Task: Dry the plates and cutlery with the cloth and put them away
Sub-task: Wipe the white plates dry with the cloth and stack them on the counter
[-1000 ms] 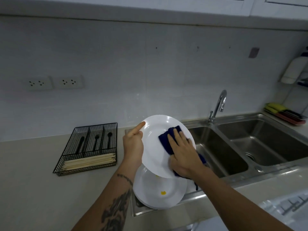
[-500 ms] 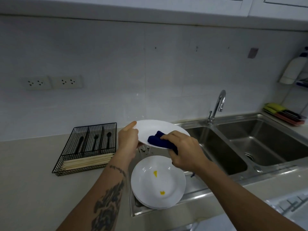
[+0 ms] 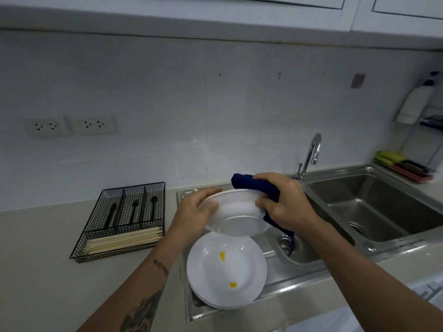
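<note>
We hold one white plate (image 3: 236, 212), underside up.
Left hand (image 3: 191, 218) grips its rim; right hand (image 3: 285, 200) clamps the blue cloth (image 3: 259, 185) opposite; below, a plate stack (image 3: 226, 269).

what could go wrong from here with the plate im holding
The plate is held by its rim between the left hand and the right hand, which also grips the cloth; a slip could drop it onto the stack below. The cloth's tail hangs toward the sink and may get wet.
</note>
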A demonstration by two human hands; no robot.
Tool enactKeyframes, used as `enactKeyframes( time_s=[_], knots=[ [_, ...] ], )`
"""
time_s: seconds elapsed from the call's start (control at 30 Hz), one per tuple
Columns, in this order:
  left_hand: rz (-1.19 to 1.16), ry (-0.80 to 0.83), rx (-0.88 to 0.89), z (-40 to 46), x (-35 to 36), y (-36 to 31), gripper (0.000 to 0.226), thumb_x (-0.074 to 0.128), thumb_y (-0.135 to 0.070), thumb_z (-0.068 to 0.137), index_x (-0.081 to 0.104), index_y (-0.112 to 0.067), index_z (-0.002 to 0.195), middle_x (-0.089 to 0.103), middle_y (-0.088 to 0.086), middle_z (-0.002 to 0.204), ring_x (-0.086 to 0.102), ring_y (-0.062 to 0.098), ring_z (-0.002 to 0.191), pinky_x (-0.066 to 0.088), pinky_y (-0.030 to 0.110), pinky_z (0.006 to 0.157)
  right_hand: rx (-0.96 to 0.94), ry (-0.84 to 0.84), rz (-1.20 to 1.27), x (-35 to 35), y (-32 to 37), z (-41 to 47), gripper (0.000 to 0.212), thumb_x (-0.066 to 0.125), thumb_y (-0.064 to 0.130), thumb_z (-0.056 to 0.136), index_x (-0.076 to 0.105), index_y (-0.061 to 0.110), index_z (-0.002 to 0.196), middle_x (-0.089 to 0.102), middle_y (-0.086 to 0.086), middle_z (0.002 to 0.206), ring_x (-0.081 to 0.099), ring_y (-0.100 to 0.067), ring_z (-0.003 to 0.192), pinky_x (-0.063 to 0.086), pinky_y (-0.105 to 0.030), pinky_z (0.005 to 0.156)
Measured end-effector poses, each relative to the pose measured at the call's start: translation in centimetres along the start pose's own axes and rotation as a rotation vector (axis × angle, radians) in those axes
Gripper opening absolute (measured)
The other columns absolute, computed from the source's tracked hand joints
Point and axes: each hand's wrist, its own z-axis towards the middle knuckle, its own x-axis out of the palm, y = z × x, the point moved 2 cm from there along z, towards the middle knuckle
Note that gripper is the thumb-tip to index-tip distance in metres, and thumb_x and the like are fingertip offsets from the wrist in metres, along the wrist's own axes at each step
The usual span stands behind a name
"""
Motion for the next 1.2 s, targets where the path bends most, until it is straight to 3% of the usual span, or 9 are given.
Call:
enactKeyframes(
  time_s=[0.1, 0.23, 0.4, 0.57, 0.67, 0.73, 0.9, 1.03, 1.2],
  knots=[
    [-0.069, -0.141, 0.014, 0.2, 0.8, -1.6, 0.033, 0.061, -0.009, 0.094, 0.068, -0.036, 0.11, 0.069, -0.015, 0.114, 0.063, -0.006, 0.1, 0.05, 0.013, 0.086, 0.057, -0.102, -0.036, 0.3, -0.3, 0.0, 0.058, 0.069, 0.007, 0.08, 0.053, 0.021, 0.133, 0.057, 0.006, 0.122, 0.049, -0.005, 0.105, 0.037, -0.023, 0.097],
    [-0.138, -0.209, 0.017, 0.7, 2.2, -3.0, 0.034, 0.056, -0.007, 0.096, 0.069, -0.031, 0.116, 0.069, -0.014, 0.112, 0.064, 0.007, 0.104, 0.052, 0.032, 0.097, 0.074, -0.253, -0.067, 2.2, 0.3, -0.4, 0.057, 0.051, 0.011, 0.093, 0.035, 0.016, 0.147, 0.033, 0.003, 0.15, 0.031, -0.004, 0.131, 0.022, -0.017, 0.109],
    [-0.18, -0.263, 0.014, 1.3, 2.5, -3.4, 0.04, 0.052, -0.004, 0.097, 0.069, -0.033, 0.119, 0.072, -0.007, 0.107, 0.067, 0.017, 0.099, 0.054, 0.042, 0.095, -0.072, -0.178, -0.171, 5.0, 1.2, -2.0, 0.062, 0.043, 0.01, 0.093, 0.022, 0.014, 0.152, 0.009, -0.004, 0.161, 0.001, -0.02, 0.149, 0.01, -0.046, 0.12],
    [-0.161, -0.313, -0.061, 1.3, 1.2, -2.4, 0.041, 0.049, -0.011, 0.098, 0.071, -0.044, 0.109, 0.069, -0.01, 0.122, 0.061, 0.015, 0.117, 0.047, 0.042, 0.106, -0.036, -0.137, -0.131, 5.2, -1.8, -4.2, 0.067, 0.041, 0.013, 0.089, 0.021, 0.022, 0.153, 0.007, 0.004, 0.162, 0.008, -0.019, 0.148, 0.02, -0.052, 0.117],
    [-0.09, -0.194, -0.044, 1.1, 1.5, -2.7, 0.042, 0.044, -0.01, 0.102, 0.066, -0.041, 0.121, 0.061, -0.014, 0.131, 0.054, 0.007, 0.123, 0.04, 0.025, 0.109, 0.227, -0.207, 0.047, 4.7, -2.6, -3.1, 0.068, 0.037, 0.018, 0.087, 0.021, 0.027, 0.152, 0.009, 0.014, 0.159, 0.018, -0.013, 0.144, 0.025, -0.047, 0.116],
    [-0.077, -0.125, -0.016, 1.1, 2.1, -3.0, 0.042, 0.042, -0.008, 0.103, 0.063, -0.033, 0.129, 0.059, -0.013, 0.134, 0.052, 0.004, 0.124, 0.038, 0.015, 0.104, 0.211, -0.206, 0.017, 4.8, -1.5, -2.0, 0.066, 0.035, 0.023, 0.086, 0.026, 0.027, 0.151, 0.015, 0.009, 0.158, 0.019, -0.016, 0.144, 0.022, -0.048, 0.117],
    [-0.19, -0.176, -0.006, 1.1, 2.2, -3.0, 0.043, 0.041, -0.005, 0.102, 0.065, -0.029, 0.128, 0.066, -0.014, 0.126, 0.059, 0.004, 0.118, 0.045, 0.031, 0.107, 0.007, -0.082, -0.194, 5.5, 1.0, -1.2, 0.061, 0.028, 0.039, 0.087, 0.028, 0.038, 0.149, 0.011, 0.009, 0.161, 0.003, -0.015, 0.148, 0.008, -0.05, 0.118],
    [-0.284, -0.333, -0.086, 0.2, 1.0, -2.3, 0.04, 0.045, -0.003, 0.101, 0.071, -0.029, 0.116, 0.066, -0.015, 0.121, 0.059, 0.007, 0.118, 0.044, 0.035, 0.109, 0.144, -0.139, -0.062, 4.7, -1.3, -2.1, 0.057, 0.026, 0.043, 0.09, 0.028, 0.041, 0.148, 0.017, 0.012, 0.159, 0.018, -0.01, 0.143, 0.019, -0.055, 0.115],
    [-0.437, -0.446, -0.232, 0.0, 0.1, -1.1, 0.042, 0.045, -0.004, 0.1, 0.076, -0.031, 0.104, 0.065, -0.014, 0.118, 0.061, 0.015, 0.115, 0.047, 0.04, 0.106, 0.249, -0.179, 0.115, 5.4, -2.8, -4.5, 0.062, 0.028, 0.038, 0.089, 0.023, 0.035, 0.151, 0.019, 0.01, 0.158, 0.022, -0.004, 0.14, 0.021, -0.038, 0.117]
  ],
)
